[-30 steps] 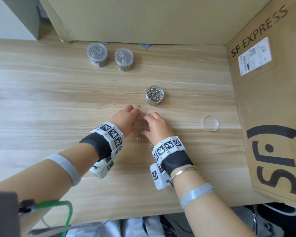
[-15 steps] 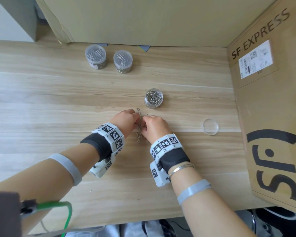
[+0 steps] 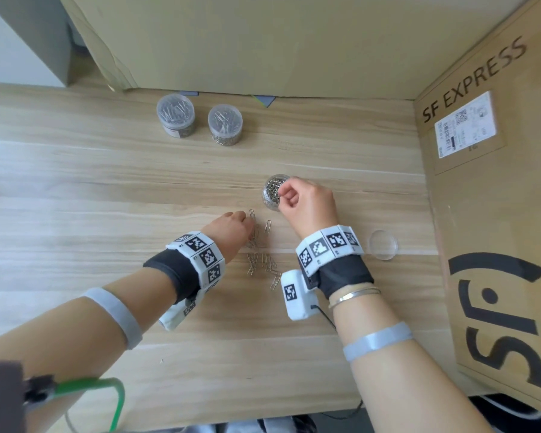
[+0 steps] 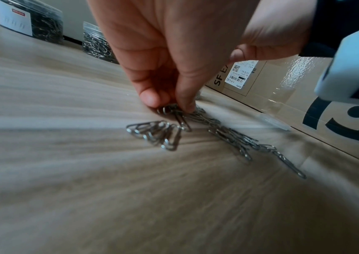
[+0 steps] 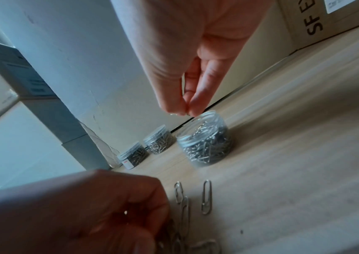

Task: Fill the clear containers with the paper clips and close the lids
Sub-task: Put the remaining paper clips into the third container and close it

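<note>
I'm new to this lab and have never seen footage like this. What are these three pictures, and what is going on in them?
No machine here: a person works with bare hands, wearing cameras. The wide picture comes from a camera on the head, looking down; the other two come from cameras strapped to each wrist, looking along the fingers.

On the wooden table stand two closed jars full of paper clips at the back, one open jar partly filled, its clear lid lying to the right, and loose paper clips in front. Cardboard boxes stand behind and to the right.

The left hand pinches clips from the loose pile. The right hand holds its pinched fingertips over the open jar; something thin glints at the tips, probably a clip.
</note>
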